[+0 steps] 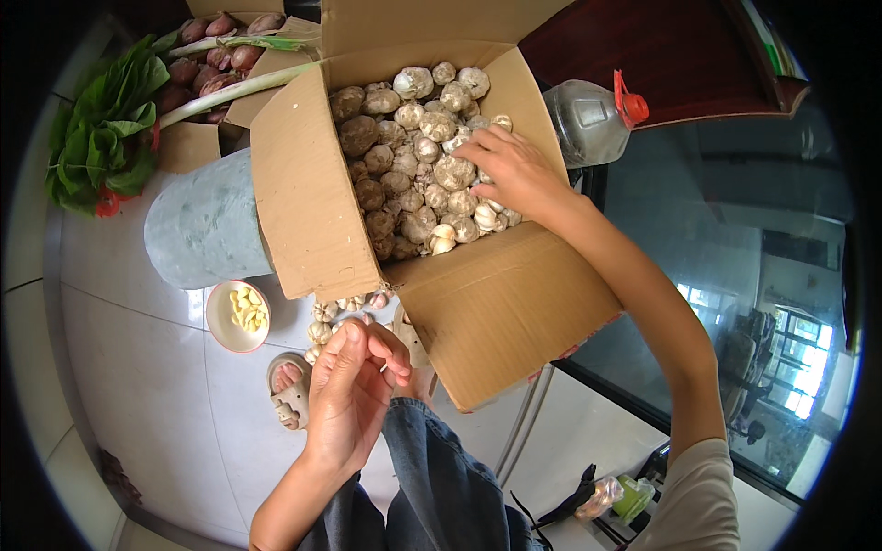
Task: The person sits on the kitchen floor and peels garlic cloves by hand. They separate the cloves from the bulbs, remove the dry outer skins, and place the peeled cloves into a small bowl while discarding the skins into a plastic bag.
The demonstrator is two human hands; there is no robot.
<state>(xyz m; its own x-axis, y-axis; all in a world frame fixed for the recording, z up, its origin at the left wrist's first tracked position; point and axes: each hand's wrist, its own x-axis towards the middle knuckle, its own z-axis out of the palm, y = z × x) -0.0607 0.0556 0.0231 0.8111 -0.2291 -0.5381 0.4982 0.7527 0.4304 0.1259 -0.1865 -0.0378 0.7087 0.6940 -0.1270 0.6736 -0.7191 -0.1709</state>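
My right hand [513,169] reaches into an open cardboard box [510,296] full of garlic bulbs [417,151]. Its fingers are apart and rest over the bulbs near the box's right side; thumb and fingertips lie beside a large dirt-streaked bulb [455,172]. Paler, cleaner garlic [442,239] lies along the box's near edge. Below the box, my left hand [358,386] is raised above my legs, palm turned up and fingers curled. Whether anything is inside those fingers is hidden. Beyond it, several loose garlic bulbs [320,324] lie on the floor.
A bowl [213,327] of peeled cloves [248,310] sits left on the tiles. Behind it are a grey-blue cylindrical object [200,220], leafy greens [103,138] and a box of shallots or red onions [220,62]. A plastic jug [586,124] with red cap stands right, beside dark glass [689,227].
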